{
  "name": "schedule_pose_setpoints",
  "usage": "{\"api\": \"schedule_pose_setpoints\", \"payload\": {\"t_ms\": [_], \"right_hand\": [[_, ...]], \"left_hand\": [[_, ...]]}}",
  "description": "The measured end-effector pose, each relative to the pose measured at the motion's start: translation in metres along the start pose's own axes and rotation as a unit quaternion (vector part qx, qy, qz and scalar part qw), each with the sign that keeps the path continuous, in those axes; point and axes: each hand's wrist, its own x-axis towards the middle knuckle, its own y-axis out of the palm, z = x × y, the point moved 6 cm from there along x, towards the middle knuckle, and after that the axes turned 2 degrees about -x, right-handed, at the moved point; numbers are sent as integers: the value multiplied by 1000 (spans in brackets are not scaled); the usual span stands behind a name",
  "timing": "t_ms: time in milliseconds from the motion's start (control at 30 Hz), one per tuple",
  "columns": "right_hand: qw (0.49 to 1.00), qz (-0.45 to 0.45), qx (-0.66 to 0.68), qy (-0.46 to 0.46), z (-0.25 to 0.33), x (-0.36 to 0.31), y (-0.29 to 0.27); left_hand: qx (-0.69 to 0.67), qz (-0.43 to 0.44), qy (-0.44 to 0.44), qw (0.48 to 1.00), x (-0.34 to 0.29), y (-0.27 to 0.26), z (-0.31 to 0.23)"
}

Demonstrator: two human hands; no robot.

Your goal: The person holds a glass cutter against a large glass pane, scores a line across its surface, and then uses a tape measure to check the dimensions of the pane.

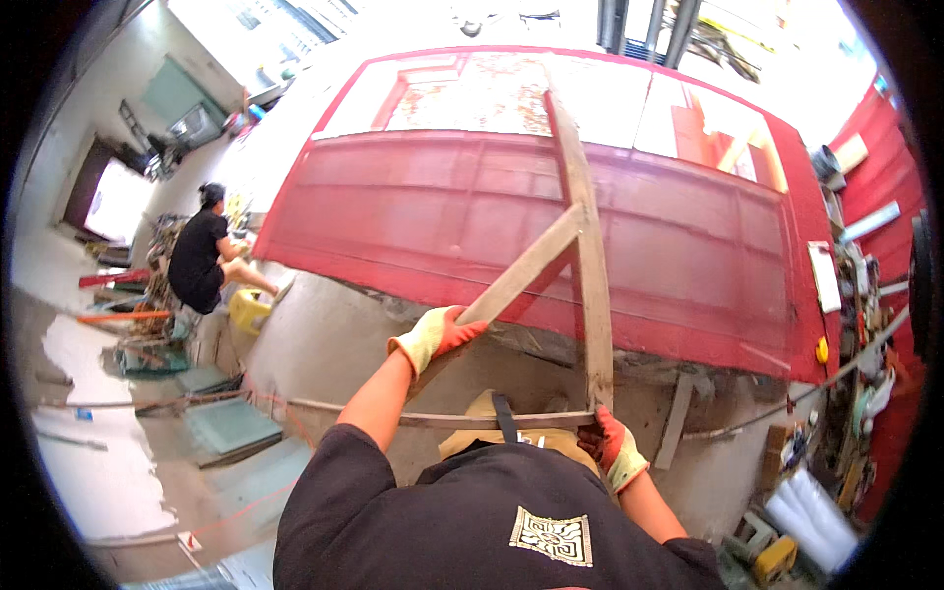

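Note:
A large wooden square [590,285] has a long bar, a short crosspiece near my waist and a diagonal brace. My left hand [433,336], in a pale yellow and orange-red work glove, is closed around the brace. My right hand [619,450], gloved alike, grips the corner where the long bar meets the crosspiece. The bar's far part reaches over a wide glass sheet [442,192] on a red-covered table [811,226]. Bright reflections cover the glass's far part. Whether the bar rests on the glass, I cannot tell.
A yellow tape measure [822,349] and a white flat item [824,277] lie at the table's right side. At left, a person in black [202,246] sits beside a yellow stool [248,311]. Glass pieces [231,428] lie lower left; cluttered shelves [860,285] line the right.

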Motion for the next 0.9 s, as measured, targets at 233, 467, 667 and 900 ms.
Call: {"api": "schedule_pose_setpoints", "payload": {"t_ms": [233,467,667,900], "right_hand": [[998,-27,4,52,-25,46,22],[995,-54,80,42,-42,83,105],[983,-37,162,78,-46,105,175],[981,-52,172,67,-28,122,197]], "left_hand": [[-425,106,-88,894,42,-12,23],[322,-128,82,934,73,-87,-1],[378,-231,138,886,104,-127,11],[384,-244,157,877,116,-142,1]]}}
